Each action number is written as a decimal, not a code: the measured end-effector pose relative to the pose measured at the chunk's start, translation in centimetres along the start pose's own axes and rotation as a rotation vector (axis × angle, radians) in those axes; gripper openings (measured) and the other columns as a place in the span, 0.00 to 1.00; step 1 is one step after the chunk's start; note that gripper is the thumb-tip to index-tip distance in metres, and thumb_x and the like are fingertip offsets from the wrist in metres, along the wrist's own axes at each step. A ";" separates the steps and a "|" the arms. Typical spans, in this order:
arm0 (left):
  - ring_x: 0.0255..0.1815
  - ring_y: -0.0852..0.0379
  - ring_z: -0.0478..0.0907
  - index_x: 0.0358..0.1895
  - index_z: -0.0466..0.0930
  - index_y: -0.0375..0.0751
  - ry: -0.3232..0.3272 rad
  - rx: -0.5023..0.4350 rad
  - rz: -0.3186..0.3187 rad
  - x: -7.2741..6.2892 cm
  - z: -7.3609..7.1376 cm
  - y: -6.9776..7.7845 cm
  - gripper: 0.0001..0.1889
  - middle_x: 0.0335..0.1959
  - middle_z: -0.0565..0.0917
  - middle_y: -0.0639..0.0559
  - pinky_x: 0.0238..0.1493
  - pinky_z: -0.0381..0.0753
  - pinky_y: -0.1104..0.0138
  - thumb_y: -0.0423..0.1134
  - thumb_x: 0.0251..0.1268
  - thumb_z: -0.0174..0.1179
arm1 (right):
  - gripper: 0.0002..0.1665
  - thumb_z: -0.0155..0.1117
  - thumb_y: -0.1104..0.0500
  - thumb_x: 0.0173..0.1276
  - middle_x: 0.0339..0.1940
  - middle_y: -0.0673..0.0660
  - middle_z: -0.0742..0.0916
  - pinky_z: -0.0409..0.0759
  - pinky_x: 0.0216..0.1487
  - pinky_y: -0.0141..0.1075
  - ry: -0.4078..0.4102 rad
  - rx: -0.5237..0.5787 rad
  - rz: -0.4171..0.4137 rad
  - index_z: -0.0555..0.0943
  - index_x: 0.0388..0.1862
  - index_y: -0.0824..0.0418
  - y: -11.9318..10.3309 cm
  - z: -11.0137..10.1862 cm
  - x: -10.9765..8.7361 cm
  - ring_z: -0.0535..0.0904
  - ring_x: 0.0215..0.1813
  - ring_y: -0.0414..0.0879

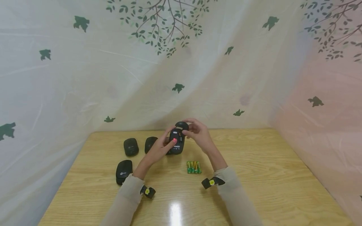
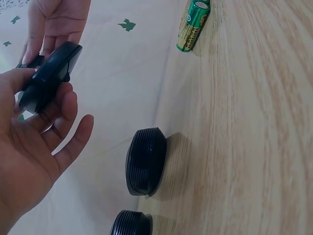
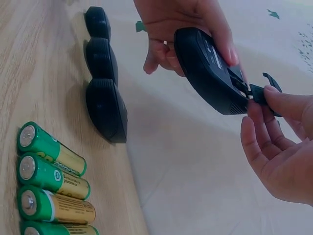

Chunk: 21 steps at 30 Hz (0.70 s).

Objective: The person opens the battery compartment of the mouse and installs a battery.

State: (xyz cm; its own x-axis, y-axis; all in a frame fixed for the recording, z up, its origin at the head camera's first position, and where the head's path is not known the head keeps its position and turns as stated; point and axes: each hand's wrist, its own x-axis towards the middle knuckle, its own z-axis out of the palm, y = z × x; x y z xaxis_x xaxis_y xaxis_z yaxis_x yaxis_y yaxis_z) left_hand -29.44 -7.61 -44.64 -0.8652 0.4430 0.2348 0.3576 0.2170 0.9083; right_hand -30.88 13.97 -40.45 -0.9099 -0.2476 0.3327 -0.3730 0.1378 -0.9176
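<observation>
My left hand grips a black computer mouse with its underside turned toward the head camera. A red light glows beside the left thumb tip. At the mouse's far end, my right hand pinches its black cover. In the right wrist view, that cover stands off the mouse body, exposing a hollow at that end. Both hands hold these parts above the table. Nearer the person, several green and gold batteries lie side by side.
More black mice rest on the wooden table: one at the back left, another mouse by the left hand, and a nearer mouse by the left sleeve. A pale patterned cloth hangs behind the table and along its sides.
</observation>
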 end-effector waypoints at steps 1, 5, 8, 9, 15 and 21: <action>0.50 0.47 0.86 0.81 0.52 0.53 -0.001 -0.002 -0.003 0.0 0.0 0.0 0.31 0.53 0.86 0.32 0.51 0.84 0.60 0.41 0.82 0.51 | 0.23 0.69 0.67 0.68 0.39 0.65 0.86 0.84 0.41 0.39 0.002 -0.002 0.000 0.80 0.62 0.61 0.0 0.1 0.0 0.83 0.38 0.45; 0.55 0.43 0.85 0.82 0.51 0.50 -0.010 0.001 -0.006 -0.1 0.1 0.1 0.32 0.57 0.84 0.31 0.54 0.84 0.53 0.41 0.82 0.51 | 0.21 0.70 0.65 0.69 0.39 0.65 0.87 0.83 0.40 0.38 0.007 -0.024 0.006 0.80 0.61 0.61 0.2 0.3 0.1 0.83 0.38 0.47; 0.56 0.41 0.85 0.81 0.51 0.48 -0.012 0.009 0.000 -0.1 0.1 0.1 0.31 0.57 0.83 0.30 0.55 0.84 0.51 0.41 0.82 0.51 | 0.21 0.69 0.65 0.69 0.40 0.67 0.87 0.81 0.39 0.37 0.013 -0.039 0.016 0.80 0.61 0.61 0.2 0.4 0.1 0.82 0.40 0.50; 0.56 0.41 0.85 0.81 0.51 0.49 -0.011 0.007 -0.003 -0.1 0.1 0.1 0.32 0.57 0.84 0.30 0.56 0.84 0.51 0.41 0.82 0.51 | 0.21 0.69 0.65 0.69 0.42 0.68 0.87 0.81 0.39 0.37 0.015 -0.043 0.018 0.80 0.61 0.62 0.2 0.4 0.0 0.82 0.40 0.51; 0.58 0.41 0.84 0.81 0.51 0.50 -0.009 0.000 0.000 0.0 0.1 -0.1 0.31 0.59 0.83 0.31 0.57 0.83 0.51 0.42 0.82 0.51 | 0.22 0.67 0.67 0.71 0.49 0.71 0.85 0.82 0.42 0.39 0.005 -0.060 0.042 0.79 0.63 0.66 0.0 0.4 0.0 0.81 0.47 0.61; 0.57 0.41 0.84 0.81 0.52 0.46 -0.011 0.008 0.036 0.1 0.2 -0.1 0.31 0.57 0.84 0.30 0.57 0.83 0.50 0.40 0.82 0.51 | 0.22 0.65 0.65 0.73 0.52 0.69 0.85 0.83 0.48 0.57 -0.021 -0.042 0.021 0.78 0.64 0.64 0.0 0.6 -0.2 0.83 0.48 0.57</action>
State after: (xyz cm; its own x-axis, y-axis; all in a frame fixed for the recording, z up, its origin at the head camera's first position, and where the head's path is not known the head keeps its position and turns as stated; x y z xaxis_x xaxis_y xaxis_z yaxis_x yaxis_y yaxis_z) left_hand -29.46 -7.47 -44.75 -0.8479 0.4599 0.2638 0.3913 0.2071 0.8966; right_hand -30.55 13.48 -40.60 -0.9137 -0.2646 0.3084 -0.3616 0.1828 -0.9142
